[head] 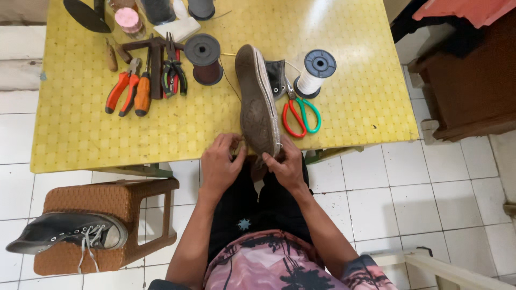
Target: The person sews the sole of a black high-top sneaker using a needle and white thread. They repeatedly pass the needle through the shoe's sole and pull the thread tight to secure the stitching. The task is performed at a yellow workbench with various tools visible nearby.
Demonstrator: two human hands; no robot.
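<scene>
Head cam: I see both hands at the near edge of the yellow table point(80, 134), working the heel end of a black high-top sneaker point(258, 102). Sneaker lies on its side, worn sole facing left, toe pointing away, heel hanging over the table edge. Left hand point(219, 164) has fingers curled, pinching at the heel from the left; what it pinches I cannot tell. Right hand point(287, 164) is closed around the heel's right side, thumb on the sole rim. Red-and-green scissors point(301, 115) lie just right of the sneaker, white thread spool point(316, 72) behind them. Dark thread spool point(204, 59) sits left of the toe, orange-handled pliers point(122, 88) further left. Second black sneaker point(67, 232) rests on a brown wicker stool point(129, 198), lower left.
</scene>
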